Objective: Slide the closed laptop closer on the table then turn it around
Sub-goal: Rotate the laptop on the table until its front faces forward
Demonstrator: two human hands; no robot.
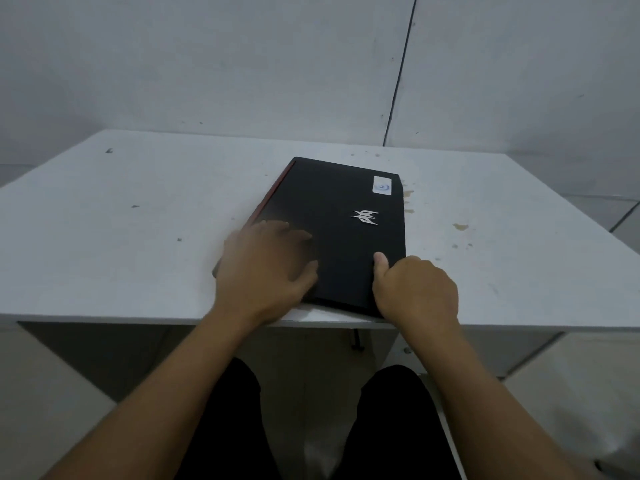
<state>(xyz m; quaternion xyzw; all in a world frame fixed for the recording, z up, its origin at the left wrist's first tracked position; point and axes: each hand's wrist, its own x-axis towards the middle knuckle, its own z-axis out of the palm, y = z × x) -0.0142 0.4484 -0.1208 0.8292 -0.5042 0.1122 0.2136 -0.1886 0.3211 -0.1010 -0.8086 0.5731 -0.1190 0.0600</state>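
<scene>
Both forearms reach over the table [104, 209]: the left hand [266, 268] presses flat and open on the closed laptop [343, 233], the right hand [415, 289] pinches its near right corner. Lying skewed at the table's near edge, it may tip off if turned carelessly.

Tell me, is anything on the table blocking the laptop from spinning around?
Nothing visible does. Both hands are already on the laptop: the left hand flat on its lid, the right hand gripping its near corner. The table around it shows only small stains.
</scene>
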